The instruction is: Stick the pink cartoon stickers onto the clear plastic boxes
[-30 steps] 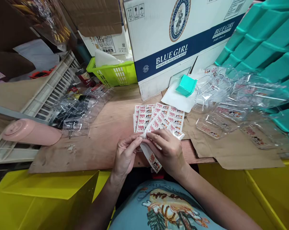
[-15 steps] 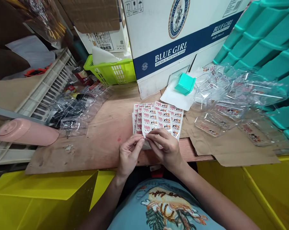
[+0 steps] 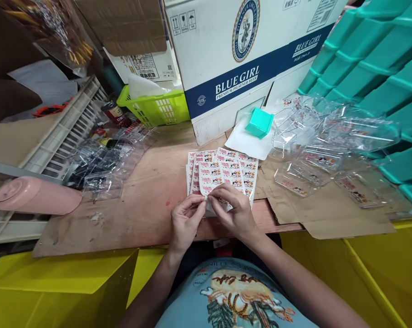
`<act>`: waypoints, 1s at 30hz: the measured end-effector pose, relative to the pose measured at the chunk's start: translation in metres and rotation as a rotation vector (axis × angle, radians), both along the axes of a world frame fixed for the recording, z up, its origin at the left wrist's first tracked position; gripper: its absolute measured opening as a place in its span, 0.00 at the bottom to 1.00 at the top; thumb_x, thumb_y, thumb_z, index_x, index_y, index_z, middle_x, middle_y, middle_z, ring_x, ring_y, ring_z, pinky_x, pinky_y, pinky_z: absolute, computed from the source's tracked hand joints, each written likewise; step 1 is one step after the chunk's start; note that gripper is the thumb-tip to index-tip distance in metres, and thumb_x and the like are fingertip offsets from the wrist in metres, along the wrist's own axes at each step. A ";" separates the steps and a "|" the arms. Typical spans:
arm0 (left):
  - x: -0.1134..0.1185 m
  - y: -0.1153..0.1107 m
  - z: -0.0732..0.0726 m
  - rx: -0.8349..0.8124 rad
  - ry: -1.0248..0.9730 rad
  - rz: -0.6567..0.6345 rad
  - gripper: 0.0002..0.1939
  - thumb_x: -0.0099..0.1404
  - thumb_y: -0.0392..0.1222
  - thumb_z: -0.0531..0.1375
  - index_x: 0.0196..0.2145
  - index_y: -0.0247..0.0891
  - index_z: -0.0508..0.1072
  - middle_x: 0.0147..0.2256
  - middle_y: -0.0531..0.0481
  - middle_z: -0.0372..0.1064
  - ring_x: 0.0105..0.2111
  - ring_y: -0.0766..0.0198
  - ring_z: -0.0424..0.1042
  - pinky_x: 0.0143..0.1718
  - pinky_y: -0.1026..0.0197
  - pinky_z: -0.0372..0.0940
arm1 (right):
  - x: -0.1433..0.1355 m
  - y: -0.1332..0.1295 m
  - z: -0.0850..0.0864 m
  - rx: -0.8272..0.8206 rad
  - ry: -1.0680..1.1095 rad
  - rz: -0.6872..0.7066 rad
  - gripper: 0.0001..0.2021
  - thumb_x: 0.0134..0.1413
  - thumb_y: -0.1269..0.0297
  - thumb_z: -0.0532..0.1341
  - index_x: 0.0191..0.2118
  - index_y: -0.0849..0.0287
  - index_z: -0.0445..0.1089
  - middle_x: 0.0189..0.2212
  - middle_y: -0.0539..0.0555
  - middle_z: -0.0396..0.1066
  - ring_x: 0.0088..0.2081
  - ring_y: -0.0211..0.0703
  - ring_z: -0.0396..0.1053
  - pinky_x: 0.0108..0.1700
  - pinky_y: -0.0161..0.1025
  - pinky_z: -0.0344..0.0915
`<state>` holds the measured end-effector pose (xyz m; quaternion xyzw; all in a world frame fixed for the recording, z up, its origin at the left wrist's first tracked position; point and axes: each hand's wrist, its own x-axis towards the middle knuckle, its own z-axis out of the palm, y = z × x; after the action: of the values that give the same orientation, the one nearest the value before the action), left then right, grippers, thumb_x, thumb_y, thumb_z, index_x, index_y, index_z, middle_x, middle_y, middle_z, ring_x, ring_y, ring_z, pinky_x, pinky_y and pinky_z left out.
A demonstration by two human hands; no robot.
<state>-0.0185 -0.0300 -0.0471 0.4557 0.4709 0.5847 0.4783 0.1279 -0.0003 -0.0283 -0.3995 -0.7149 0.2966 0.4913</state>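
Several sticker sheets [image 3: 228,171] with cat prints and pink lettering lie overlapped on the wooden table. At their near edge both hands meet, thumbs and forefingers pinched. My left hand [image 3: 188,218] is closed at the near-left corner of the top sheet, with a small white bit between its fingertips. My right hand [image 3: 235,209] is closed beside it, its fingertips almost touching the left ones and covering part of the sheets. What its fingertips pinch is too small to make out.
Clear plastic cases [image 3: 323,157], some with stickers, lie to the right beside stacked teal bins [image 3: 373,68]. A teal box [image 3: 259,123] sits on white paper. A pink bottle [image 3: 37,196] and plastic packages [image 3: 103,173] are at left. A large carton [image 3: 222,68] stands behind.
The right fingers have shifted slightly, and the near edge of the top sheet appears bent a little differently. The whole view has moved slightly.
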 end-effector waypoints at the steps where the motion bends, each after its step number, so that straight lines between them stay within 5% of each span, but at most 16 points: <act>1: 0.001 0.000 0.000 -0.009 0.001 0.009 0.04 0.59 0.37 0.65 0.35 0.38 0.80 0.36 0.50 0.75 0.38 0.65 0.74 0.43 0.66 0.68 | -0.001 0.001 0.000 -0.045 0.026 -0.015 0.05 0.59 0.70 0.59 0.32 0.58 0.71 0.29 0.53 0.69 0.33 0.41 0.67 0.37 0.39 0.64; 8: -0.023 0.011 -0.007 -0.148 0.132 0.103 0.09 0.58 0.44 0.65 0.33 0.35 0.78 0.32 0.47 0.77 0.31 0.62 0.75 0.37 0.61 0.71 | 0.018 0.025 0.001 -0.475 0.591 -0.160 0.09 0.54 0.60 0.65 0.30 0.60 0.70 0.28 0.49 0.69 0.31 0.37 0.66 0.36 0.34 0.64; 11: -0.034 0.024 -0.002 -0.004 0.505 0.249 0.12 0.58 0.41 0.64 0.39 0.35 0.78 0.40 0.42 0.74 0.41 0.54 0.74 0.46 0.52 0.70 | 0.030 0.036 0.006 -0.368 0.725 -0.282 0.09 0.55 0.60 0.65 0.32 0.59 0.69 0.29 0.49 0.69 0.32 0.37 0.67 0.39 0.35 0.65; 14: -0.017 0.030 0.014 0.217 0.702 0.294 0.19 0.59 0.34 0.61 0.49 0.39 0.75 0.52 0.40 0.67 0.56 0.50 0.65 0.59 0.46 0.61 | 0.029 0.039 0.013 -0.138 0.590 -0.367 0.06 0.58 0.62 0.63 0.33 0.59 0.70 0.30 0.51 0.70 0.34 0.39 0.68 0.40 0.39 0.66; 18: 0.023 0.031 0.030 0.114 0.188 -0.115 0.25 0.58 0.29 0.56 0.52 0.43 0.74 0.55 0.45 0.67 0.59 0.55 0.63 0.64 0.51 0.56 | 0.016 0.024 0.019 0.248 0.041 -0.225 0.04 0.59 0.70 0.61 0.37 0.56 0.74 0.36 0.54 0.75 0.41 0.47 0.69 0.52 0.53 0.62; 20: 0.030 0.032 0.032 -0.035 -0.142 -0.180 0.25 0.57 0.29 0.57 0.52 0.41 0.74 0.55 0.45 0.68 0.59 0.54 0.64 0.63 0.50 0.56 | 0.015 0.015 0.019 0.309 -0.107 -0.136 0.10 0.59 0.72 0.60 0.44 0.53 0.75 0.43 0.55 0.76 0.49 0.51 0.68 0.57 0.58 0.57; 22: 0.029 0.031 0.033 -0.133 -0.346 -0.164 0.26 0.55 0.29 0.59 0.52 0.40 0.74 0.55 0.44 0.69 0.58 0.53 0.65 0.62 0.49 0.57 | 0.020 0.013 0.018 0.223 -0.026 -0.187 0.12 0.60 0.69 0.60 0.48 0.52 0.74 0.48 0.57 0.75 0.52 0.52 0.67 0.57 0.57 0.59; 25: 0.026 0.024 0.030 -0.081 -0.377 -0.136 0.25 0.53 0.27 0.60 0.49 0.39 0.75 0.57 0.45 0.68 0.60 0.53 0.63 0.64 0.49 0.55 | 0.028 0.020 0.017 -0.154 0.265 -0.223 0.11 0.58 0.59 0.64 0.45 0.56 0.76 0.43 0.57 0.75 0.44 0.49 0.72 0.46 0.48 0.68; 28: 0.025 0.014 0.023 0.079 -0.193 -0.144 0.24 0.56 0.28 0.59 0.50 0.41 0.75 0.60 0.45 0.64 0.63 0.52 0.59 0.65 0.50 0.54 | 0.031 0.029 0.017 -0.457 0.440 -0.097 0.13 0.50 0.53 0.69 0.35 0.58 0.77 0.33 0.54 0.76 0.32 0.44 0.72 0.35 0.41 0.69; 30: 0.011 0.009 0.018 0.160 0.058 -0.060 0.27 0.59 0.29 0.58 0.56 0.42 0.70 0.62 0.44 0.60 0.64 0.53 0.57 0.64 0.50 0.54 | 0.033 0.028 0.018 -0.379 0.455 -0.188 0.12 0.48 0.55 0.70 0.32 0.59 0.77 0.30 0.52 0.74 0.32 0.42 0.71 0.36 0.40 0.68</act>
<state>-0.0078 -0.0208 -0.0286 0.5230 0.4228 0.5923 0.4437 0.1605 0.0275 -0.0098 -0.4715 -0.4786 0.4596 0.5808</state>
